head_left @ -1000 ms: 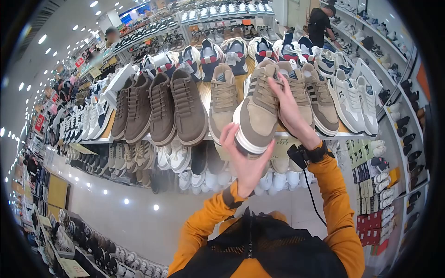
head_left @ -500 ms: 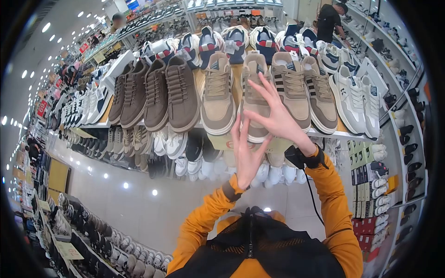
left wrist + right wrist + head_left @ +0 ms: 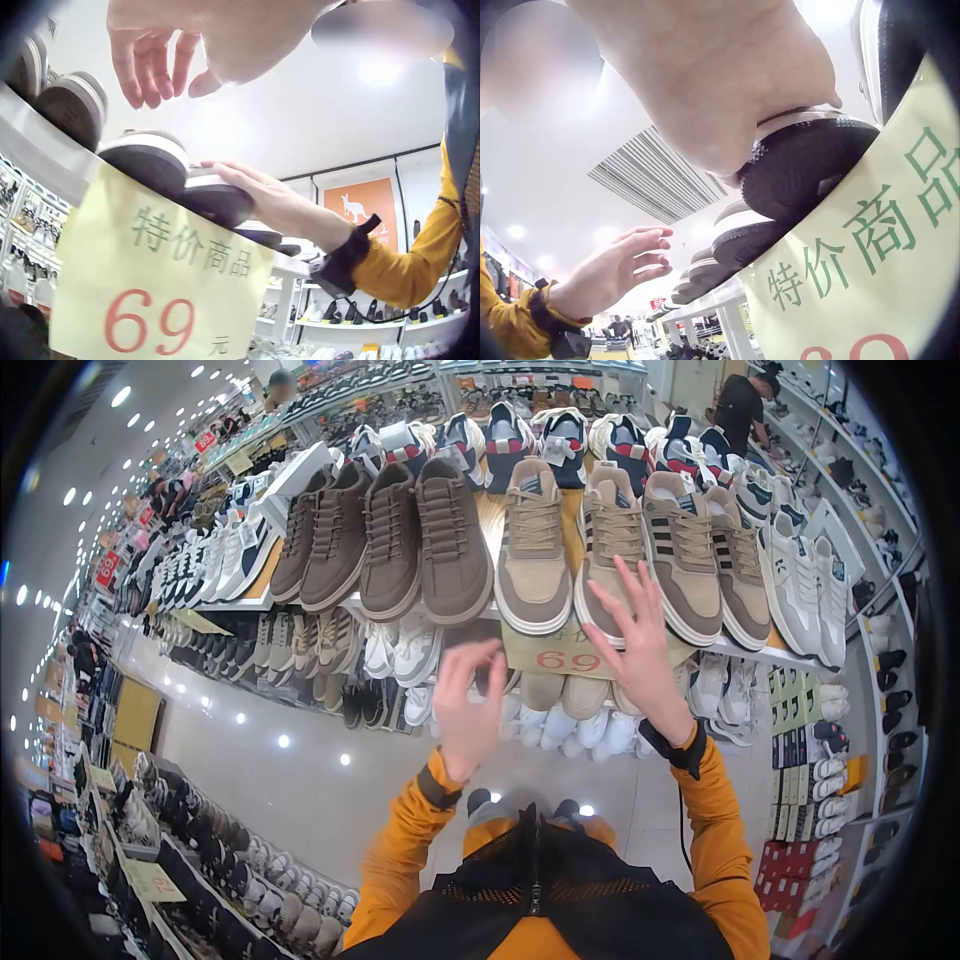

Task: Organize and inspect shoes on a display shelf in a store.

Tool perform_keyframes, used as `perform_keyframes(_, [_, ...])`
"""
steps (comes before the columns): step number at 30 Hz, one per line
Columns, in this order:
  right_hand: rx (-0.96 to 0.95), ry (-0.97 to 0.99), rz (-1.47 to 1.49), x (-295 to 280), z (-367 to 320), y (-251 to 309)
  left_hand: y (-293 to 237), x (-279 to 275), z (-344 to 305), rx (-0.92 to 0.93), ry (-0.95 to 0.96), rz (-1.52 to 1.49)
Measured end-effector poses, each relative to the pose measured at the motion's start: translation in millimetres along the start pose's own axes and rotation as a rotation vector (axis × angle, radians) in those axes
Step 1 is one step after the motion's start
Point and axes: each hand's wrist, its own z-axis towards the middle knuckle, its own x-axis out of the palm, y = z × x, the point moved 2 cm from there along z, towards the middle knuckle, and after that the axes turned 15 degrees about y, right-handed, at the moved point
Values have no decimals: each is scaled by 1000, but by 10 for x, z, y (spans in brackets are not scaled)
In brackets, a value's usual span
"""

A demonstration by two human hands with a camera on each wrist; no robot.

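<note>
A tan sneaker with a brown toe and dark side stripes [image 3: 608,510] stands on the display shelf, toe toward me. My right hand [image 3: 640,650] lies over its toe with fingers spread, covering part of it; the right wrist view shows the palm close against the shoe's front [image 3: 802,169]. To its left stands a matching tan sneaker [image 3: 533,575]. My left hand [image 3: 468,705] hovers in front of the shelf edge, holding nothing. Its fingers hang loosely bent in the left wrist view, above a shoe toe [image 3: 150,157].
A yellow price sign marked 69 [image 3: 560,652] hangs from the shelf front. Brown shoes [image 3: 450,550] stand on the left, white sneakers [image 3: 795,595] on the right. Lower shelves hold more shoes. A person in black [image 3: 740,415] stands at the back right by wall shelves.
The tan sneaker, held up between both hands a second ago, now stands on the shelf. My left hand has drawn away to the left. The head view has shifted slightly.
</note>
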Motion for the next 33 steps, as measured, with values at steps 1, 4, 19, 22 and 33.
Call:
perform_keyframes(1, [15, -8, -10, -1, 5, 100, 92, -101, 70, 49, -23, 92])
perform_keyframes(4, [-79, 45, -116, 26, 90, 499, 260, -306, 340, 162, 102, 277])
perform_keyframes(19, [108, -10, -372, 573, 280, 935, 846, -370, 733, 406, 400, 211])
perform_keyframes(22, [156, -16, -374, 589, 292, 1001, 875, -377, 735, 444, 420, 201])
perform_keyframes(33, [-59, 40, -263, 632, 619, 1473, 1229, -885, 636, 209, 183, 243])
